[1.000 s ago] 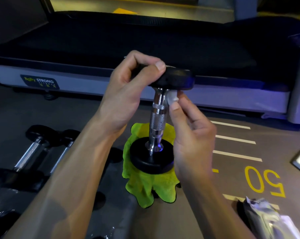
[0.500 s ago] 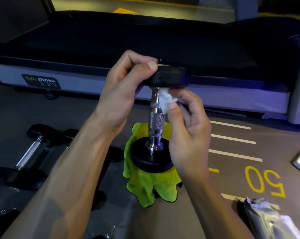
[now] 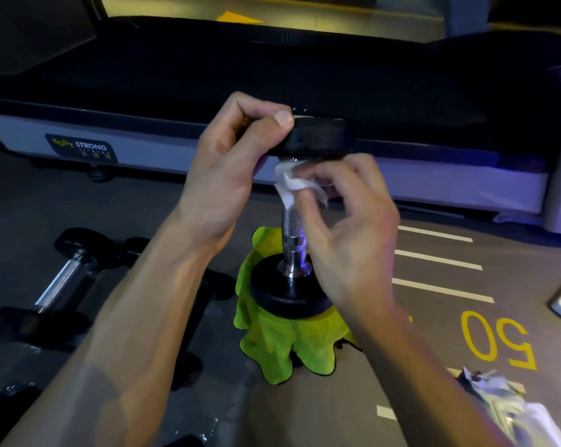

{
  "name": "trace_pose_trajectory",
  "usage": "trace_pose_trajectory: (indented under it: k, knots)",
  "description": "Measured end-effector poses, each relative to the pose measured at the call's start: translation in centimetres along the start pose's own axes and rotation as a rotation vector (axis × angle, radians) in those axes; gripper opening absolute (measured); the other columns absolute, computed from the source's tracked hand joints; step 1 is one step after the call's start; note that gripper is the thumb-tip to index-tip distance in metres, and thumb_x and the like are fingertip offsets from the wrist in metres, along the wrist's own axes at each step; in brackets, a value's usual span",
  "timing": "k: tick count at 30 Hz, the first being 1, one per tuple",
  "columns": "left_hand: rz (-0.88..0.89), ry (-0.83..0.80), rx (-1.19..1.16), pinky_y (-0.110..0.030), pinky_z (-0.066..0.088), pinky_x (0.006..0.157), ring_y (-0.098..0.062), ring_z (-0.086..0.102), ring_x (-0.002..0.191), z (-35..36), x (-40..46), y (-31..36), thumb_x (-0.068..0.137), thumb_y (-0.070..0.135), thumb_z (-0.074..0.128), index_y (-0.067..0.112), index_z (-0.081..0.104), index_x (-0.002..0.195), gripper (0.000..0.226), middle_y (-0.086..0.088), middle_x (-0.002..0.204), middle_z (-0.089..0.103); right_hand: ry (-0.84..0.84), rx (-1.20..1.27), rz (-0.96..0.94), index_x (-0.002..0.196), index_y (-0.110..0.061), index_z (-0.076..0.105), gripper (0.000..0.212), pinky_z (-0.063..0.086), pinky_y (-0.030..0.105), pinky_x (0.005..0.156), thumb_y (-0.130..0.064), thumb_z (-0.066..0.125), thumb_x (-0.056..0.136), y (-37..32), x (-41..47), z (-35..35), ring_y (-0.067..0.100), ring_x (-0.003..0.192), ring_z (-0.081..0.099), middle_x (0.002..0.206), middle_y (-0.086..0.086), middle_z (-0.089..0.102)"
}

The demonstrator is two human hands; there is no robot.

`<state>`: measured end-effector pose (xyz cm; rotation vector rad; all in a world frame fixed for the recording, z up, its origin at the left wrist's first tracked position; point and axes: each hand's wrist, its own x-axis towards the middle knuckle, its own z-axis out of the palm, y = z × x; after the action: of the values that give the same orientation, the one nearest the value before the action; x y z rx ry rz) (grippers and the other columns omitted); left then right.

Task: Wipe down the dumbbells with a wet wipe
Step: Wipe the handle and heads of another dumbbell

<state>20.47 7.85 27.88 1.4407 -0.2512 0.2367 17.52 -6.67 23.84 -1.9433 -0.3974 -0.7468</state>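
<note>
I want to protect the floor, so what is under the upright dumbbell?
The upright dumbbell stands with its lower head on a green cloth spread on the floor. The cloth shows around the head; whatever lies beneath the cloth is covered.

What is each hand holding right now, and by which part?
Left hand grips the upright dumbbell by its top weight head. Right hand pinches the wet wipe against the handle's top.
</note>
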Motion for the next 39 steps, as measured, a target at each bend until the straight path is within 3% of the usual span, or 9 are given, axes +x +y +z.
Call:
trace_pose_trajectory:
  k: [3, 8, 15, 20, 23, 28, 33, 36, 39]
  knots:
    - [-0.021, 0.024, 0.006, -0.021, 0.047, 0.086, -0.006, 0.060, 0.100, -0.1, -0.1, 0.1, 0.082, 0.046, 0.067, 0.043, 0.070, 0.082, 0.004, 0.008, 0.113, 0.070, -0.015, 0.012, -0.014, 0.098, -0.009, 0.076, 0.018, 0.044, 0.012, 0.083, 0.007, 0.071, 0.090, 0.1, -1.6, 0.0, 0.000, 0.096, 0.062, 0.101, -0.003, 0.064]
    - [-0.017, 0.022, 0.003, -0.023, 0.047, 0.088, -0.006, 0.060, 0.102, -0.3, -0.2, 0.0, 0.085, 0.043, 0.067, 0.042, 0.069, 0.084, 0.003, 0.009, 0.114, 0.070, -0.165, -0.151, -0.116, 0.095, -0.010, 0.075, 0.011, 0.049, 0.031, 0.077, -0.003, 0.072, 0.087, 1.2, -3.4, -0.5, 0.024, 0.089, 0.064, 0.096, -0.001, 0.066]
    - [0.040, -0.022, 0.018, -0.016, 0.048, 0.085, -0.005, 0.062, 0.103, 0.4, -0.2, 0.0, 0.097, 0.023, 0.063, 0.025, 0.064, 0.097, 0.002, 0.002, 0.115, 0.069, -0.134, -0.120, -0.093, 0.097, -0.012, 0.077, 0.010, 0.039, 0.017, 0.072, -0.004, 0.074, 0.091, 0.8, -0.5, -1.3, 0.010, 0.079, 0.057, 0.088, -0.004, 0.062]
    - [0.042, -0.019, 0.089, -0.017, 0.047, 0.084, -0.003, 0.060, 0.096, 0.7, 0.1, -0.1, 0.099, 0.027, 0.066, 0.027, 0.065, 0.097, 0.003, 0.004, 0.109, 0.069, -0.360, -0.174, 0.022, 0.085, -0.016, 0.076, 0.010, 0.039, 0.012, 0.065, -0.011, 0.071, 0.079, 0.3, -2.3, -2.3, -0.004, 0.071, 0.056, 0.076, -0.021, 0.054]
    - [0.087, -0.022, 0.122, -0.014, 0.044, 0.078, 0.001, 0.056, 0.084, 0.9, 0.1, -0.1, 0.100, 0.027, 0.067, 0.022, 0.066, 0.100, 0.005, 0.010, 0.096, 0.066, -0.566, -0.410, 0.109, 0.082, -0.021, 0.071, 0.007, 0.049, 0.034, 0.064, -0.020, 0.064, 0.083, -1.6, -2.4, -2.1, 0.022, 0.077, 0.062, 0.081, -0.006, 0.064]
    - [0.140, -0.055, 0.160, -0.020, 0.048, 0.087, -0.004, 0.060, 0.091, 2.0, 0.1, 0.0, 0.093, 0.035, 0.069, 0.023, 0.066, 0.097, 0.013, 0.004, 0.099, 0.068, -0.747, -0.651, 0.055, 0.097, -0.026, 0.060, 0.021, 0.036, 0.035, 0.066, -0.006, 0.053, 0.094, -4.6, -1.7, -0.7, 0.028, 0.080, 0.041, 0.090, -0.002, 0.041]
    - [0.095, -0.070, 0.119, -0.024, 0.050, 0.089, -0.009, 0.061, 0.097, 1.6, 0.4, 0.2, 0.089, 0.034, 0.071, 0.025, 0.067, 0.092, 0.011, -0.002, 0.104, 0.070, -0.684, -0.412, 0.014, 0.084, -0.024, 0.065, 0.012, 0.048, 0.039, 0.067, -0.020, 0.056, 0.092, -0.9, -2.9, -2.2, 0.024, 0.082, 0.057, 0.087, -0.007, 0.056]
    - [0.076, -0.089, 0.115, -0.018, 0.048, 0.083, -0.006, 0.062, 0.096, 1.3, 0.6, 0.4, 0.091, 0.029, 0.073, 0.027, 0.066, 0.089, 0.008, -0.001, 0.106, 0.071, -0.547, -0.248, 0.013, 0.086, -0.023, 0.075, 0.011, 0.047, 0.029, 0.068, -0.016, 0.066, 0.085, 0.8, -3.8, -2.7, 0.012, 0.078, 0.061, 0.083, -0.011, 0.065]
    - [0.047, -0.082, 0.076, -0.017, 0.047, 0.085, -0.006, 0.062, 0.101, 0.6, 0.5, 0.2, 0.092, 0.026, 0.072, 0.031, 0.066, 0.087, 0.009, -0.006, 0.116, 0.074, -0.474, -0.068, 0.178, 0.084, -0.026, 0.079, 0.020, 0.042, 0.011, 0.070, -0.007, 0.075, 0.082, 1.6, -4.0, -3.8, 0.003, 0.081, 0.063, 0.083, -0.016, 0.068]
